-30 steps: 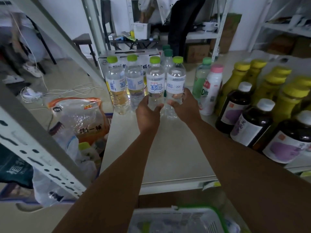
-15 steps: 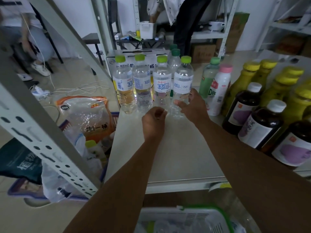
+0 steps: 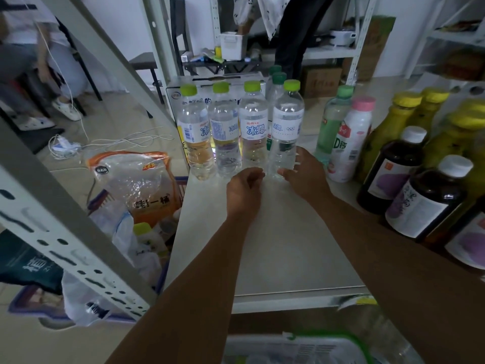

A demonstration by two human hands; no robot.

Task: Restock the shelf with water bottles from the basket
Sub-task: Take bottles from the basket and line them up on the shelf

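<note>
While the left hand (image 3: 245, 191) curls empty, the right hand (image 3: 305, 172) spreads beside the rightmost water bottle (image 3: 286, 127).

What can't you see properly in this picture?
- Basket, head view: cut off by the bottom edge and blurred, so its bottles can't be counted.
- Dark-green-capped bottles: mostly hidden behind the front row of water bottles.
- Right hand: whether it touches the nearest bottle is unclear.
- Left hand: curled, palm hidden.
</note>
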